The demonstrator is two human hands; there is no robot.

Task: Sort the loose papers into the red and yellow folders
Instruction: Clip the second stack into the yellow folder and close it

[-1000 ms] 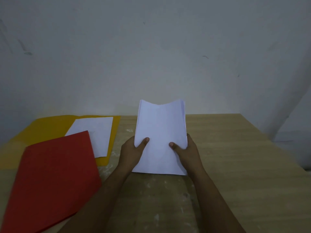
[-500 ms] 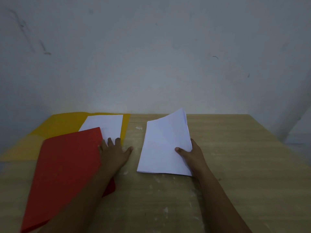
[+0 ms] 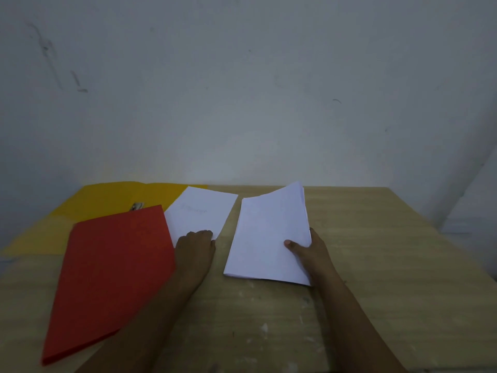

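Note:
A closed red folder [image 3: 115,270] lies at the left on the wooden table [image 3: 390,278], over part of an open yellow folder [image 3: 107,200]. A single white sheet [image 3: 201,211] lies slanted past the red folder's far right corner, mostly off the yellow one. My left hand [image 3: 197,246] sits at that sheet's near edge, fingers curled on it. A stack of white papers [image 3: 269,238] lies at the centre with its far right corner raised. My right hand [image 3: 312,254] grips the stack's right edge, thumb on top.
A metal clip [image 3: 137,206] shows on the yellow folder just beyond the red one. A grey wall [image 3: 242,103] rises right behind the table's far edge. Bare wood stretches to the right of the stack and in front of it.
My left hand let go of the stack and went left to the single sheet, which has slid right, partly off the yellow folder. The stack came down onto the table in my right hand.

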